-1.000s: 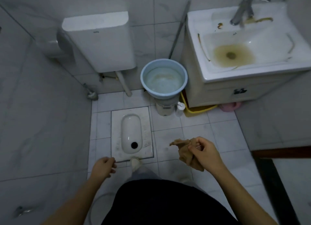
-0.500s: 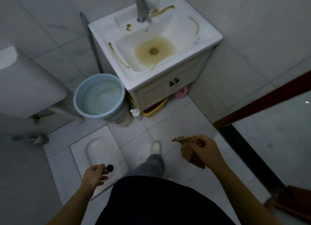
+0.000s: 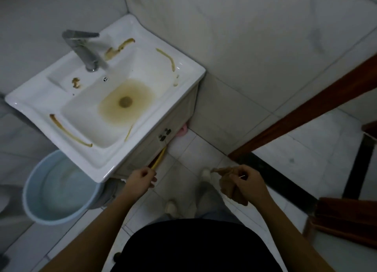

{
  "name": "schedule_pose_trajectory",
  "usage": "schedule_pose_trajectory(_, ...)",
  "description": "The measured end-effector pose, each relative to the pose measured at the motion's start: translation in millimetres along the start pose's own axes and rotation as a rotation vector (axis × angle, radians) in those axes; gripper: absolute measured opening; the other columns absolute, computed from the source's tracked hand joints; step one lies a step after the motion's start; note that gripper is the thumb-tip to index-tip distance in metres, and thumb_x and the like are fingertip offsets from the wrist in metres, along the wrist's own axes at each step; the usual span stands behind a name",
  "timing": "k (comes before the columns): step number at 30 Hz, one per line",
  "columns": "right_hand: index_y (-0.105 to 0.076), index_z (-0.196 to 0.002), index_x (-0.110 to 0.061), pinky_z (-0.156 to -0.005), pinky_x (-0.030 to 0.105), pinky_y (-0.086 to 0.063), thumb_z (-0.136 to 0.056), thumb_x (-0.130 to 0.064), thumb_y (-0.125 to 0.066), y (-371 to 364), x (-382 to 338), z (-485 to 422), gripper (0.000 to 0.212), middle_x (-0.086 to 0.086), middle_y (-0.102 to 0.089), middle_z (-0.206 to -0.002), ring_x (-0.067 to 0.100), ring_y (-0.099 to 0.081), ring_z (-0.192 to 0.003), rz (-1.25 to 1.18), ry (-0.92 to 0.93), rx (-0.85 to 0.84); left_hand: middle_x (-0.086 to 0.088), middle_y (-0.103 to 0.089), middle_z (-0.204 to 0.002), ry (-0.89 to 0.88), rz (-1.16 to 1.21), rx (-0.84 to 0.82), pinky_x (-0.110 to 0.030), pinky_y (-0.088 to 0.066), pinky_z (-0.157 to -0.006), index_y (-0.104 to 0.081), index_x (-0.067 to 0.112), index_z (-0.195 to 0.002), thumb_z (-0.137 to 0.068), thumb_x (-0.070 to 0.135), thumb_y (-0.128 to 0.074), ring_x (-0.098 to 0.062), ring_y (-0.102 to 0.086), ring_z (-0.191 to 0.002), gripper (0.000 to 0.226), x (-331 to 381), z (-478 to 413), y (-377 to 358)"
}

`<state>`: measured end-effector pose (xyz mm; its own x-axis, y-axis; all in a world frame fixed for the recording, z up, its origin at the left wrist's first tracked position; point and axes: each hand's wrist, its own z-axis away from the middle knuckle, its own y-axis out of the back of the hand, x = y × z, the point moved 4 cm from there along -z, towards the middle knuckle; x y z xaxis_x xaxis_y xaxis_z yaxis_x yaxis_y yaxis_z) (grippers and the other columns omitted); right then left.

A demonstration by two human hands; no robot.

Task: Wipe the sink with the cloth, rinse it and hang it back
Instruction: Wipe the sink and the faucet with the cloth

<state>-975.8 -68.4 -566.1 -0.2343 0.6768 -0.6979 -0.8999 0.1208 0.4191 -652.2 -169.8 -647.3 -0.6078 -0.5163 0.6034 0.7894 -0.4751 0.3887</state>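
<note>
Pale tiles cover the bathroom floor [image 3: 206, 149] and walls, and the white sink [image 3: 142, 149] stands on a low cabinet in the corner.

Away from the sink, off its front corner and over the floor, the brown cloth [image 3: 228, 187] hangs bunched from the right hand [image 3: 247, 183]. That hand is closed around the cloth's upper part, and a loose end pokes out toward the sink while the rest droops below the fingers. The cloth touches nothing but the hand.

Just beside the sink's front corner, the left hand [image 3: 141, 179] is loosely curled with nothing in it, close to the rim but apart from it.

Inside the sink, a yellow-brown stain [image 3: 114, 112] spreads around the drain [image 3: 125, 101]. Brown streaks run along the rim on the near left edge [image 3: 69, 132], on the far right edge [image 3: 167, 58] and behind the basin next to the faucet [image 3: 83, 51], which rises at the sink's back edge. A smaller brown smear sits on the ledge in front of the faucet.

Below the sink's left front edge, a light blue basin [image 3: 61, 190] stands on the floor, partly tucked under the rim. Two dark handles show on the cabinet front under the sink. Right of the sink, a dark wooden door frame [image 3: 306, 112] crosses the tiles diagonally.
</note>
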Motion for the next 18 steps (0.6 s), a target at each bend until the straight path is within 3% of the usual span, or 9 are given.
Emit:
schedule_pose_trajectory(3,-0.063,-0.083,-0.010,-0.058,0.009,-0.046,-0.088,-0.003,-0.067,-4.7,-25.0,-54.0,0.009,0.001,-0.065,-0.079,0.012,-0.061,-0.076,0.064,0.063,-0.057,-0.007,-0.073,-0.093,0.014,-0.063,0.010,-0.022,-0.047,-0.059,-0.069,0.011,-0.100,-0.104,0.026,-0.049,-0.018,-0.068,-0.076,0.026,16.0,-17.8,9.2)
schedule_pose_trajectory(5,-0.064,-0.088,-0.004,-0.066,0.018,-0.051,-0.087,-0.006,-0.067,-12.8,-46.9,-91.8,0.003,0.009,-0.068,-0.083,0.017,-0.065,-0.080,0.110,0.083,-0.135,-0.006,-0.073,-0.093,0.071,-0.049,0.055,-0.022,-0.047,-0.060,-0.069,0.012,-0.101,-0.103,0.027,-0.049,-0.018,-0.069,-0.078,0.025,14.5,-21.0,16.4)
schedule_pose_trajectory(7,-0.063,-0.091,0.001,-0.078,0.038,-0.055,-0.086,-0.009,-0.068,-23.4,-74.8,-124.0,0.013,0.018,-0.068,-0.088,0.025,-0.067,-0.084,0.163,0.130,-0.253,-0.005,-0.074,-0.094,0.153,0.016,0.142,-0.025,-0.049,-0.061,-0.068,0.014,-0.101,-0.103,0.027,-0.050,-0.018,-0.070,-0.077,0.022,9.2,-17.4,23.8)
schedule_pose_trajectory(8,-0.063,-0.089,0.002,-0.080,0.041,-0.054,-0.086,-0.010,-0.068,-29.3,-91.6,-136.2,0.013,0.020,-0.068,-0.088,0.025,-0.067,-0.084,0.198,0.173,-0.318,-0.005,-0.074,-0.094,0.195,0.060,0.191,-0.027,-0.050,-0.063,-0.067,0.015,-0.099,-0.102,0.026,-0.051,-0.019,-0.071,-0.077,0.020,6.6,-13.4,26.8)
schedule_pose_trajectory(13,-0.058,-0.076,-0.002,-0.068,0.030,-0.044,-0.086,-0.006,-0.067,-71.5,-175.6,-177.2,0.015,0.014,-0.061,-0.074,0.020,-0.061,-0.071,0.347,0.414,-0.601,-0.010,-0.075,-0.091,0.299,0.308,0.427,-0.033,-0.053,-0.065,-0.068,0.010,-0.097,-0.100,0.019,-0.052,-0.026,-0.071,-0.077,0.019,7.4,12.1,33.0)
schedule_pose_trajectory(18,-0.062,-0.075,-0.012,-0.075,0.034,-0.050,-0.084,-0.011,-0.071,-115.3,-243.5,-173.1,0.012,0.006,-0.070,-0.076,0.019,-0.068,-0.078,0.394,0.545,-0.888,-0.009,-0.076,-0.093,0.341,0.500,0.567,-0.033,-0.052,-0.066,-0.069,0.010,-0.098,-0.101,0.021,-0.052,-0.027,-0.072,-0.081,0.021,18.6,25.1,35.6)
